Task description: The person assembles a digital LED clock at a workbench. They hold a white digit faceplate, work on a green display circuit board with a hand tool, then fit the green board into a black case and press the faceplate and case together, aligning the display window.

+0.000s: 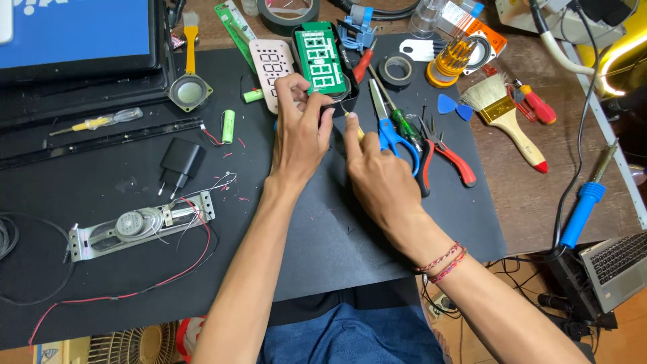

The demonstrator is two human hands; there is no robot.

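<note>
- The left hand [300, 131] closes its grip on the near end of a black casing [337, 94], thumb and fingers pinching its lower edge; the hold looks meant to steady the casing against the push of a tool.
- The right hand [377, 168] is closed around a slim tool with a yellowish handle [355, 125], probably a small screwdriver, though its tip is hidden behind the fingers; it points into the casing's near corner, just beside the left thumb.
- The casing lies toward the far middle of the black mat [323, 229] on the table [539, 195], tilted slightly, with a green circuit board [321, 61] seated in it face up, so the digit outlines are exposed.
- A pale perforated faceplate [269, 71] rests just left of the casing, touching it, set aside within reach.
- Blue-handled scissors [391, 128], a green screwdriver [403, 121] and red-handled pliers [448, 152] lie in a fan just right of the right hand, handles toward the person, easy to pick up.
- A speaker in a metal bracket [138, 226] with red and black wires sits well apart to the left, and a black plug adapter [178, 162] lies above it, clear of the hands.
</note>
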